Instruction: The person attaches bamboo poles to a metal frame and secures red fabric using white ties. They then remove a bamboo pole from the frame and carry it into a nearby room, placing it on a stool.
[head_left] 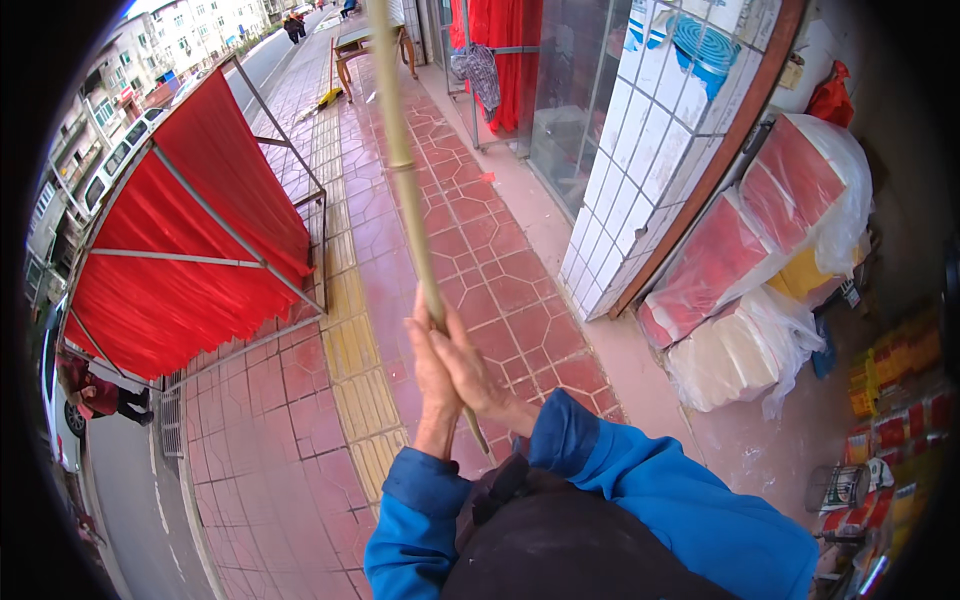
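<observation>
A long, pale bamboo pole [408, 190] with a visible joint rises from my hands past the top edge of the view. Its thin lower end slants down below my wrists toward my dark clothing. My left hand [430, 372] presses against the pole from the left. From the other side my right hand [472, 378] closes on it, palm toward palm, so the pole is held between the two. Some of the fingers are hidden behind each other. Both forearms are in blue sleeves with turned-up cuffs.
A metal frame hung with red cloth [190, 230] stands on the left of the tiled pavement [480, 270]. To the right are a white tiled pillar [640, 150] and plastic-wrapped stacks [745, 345]. A wooden table [375, 42] stands ahead. A person [100, 392] is by the road.
</observation>
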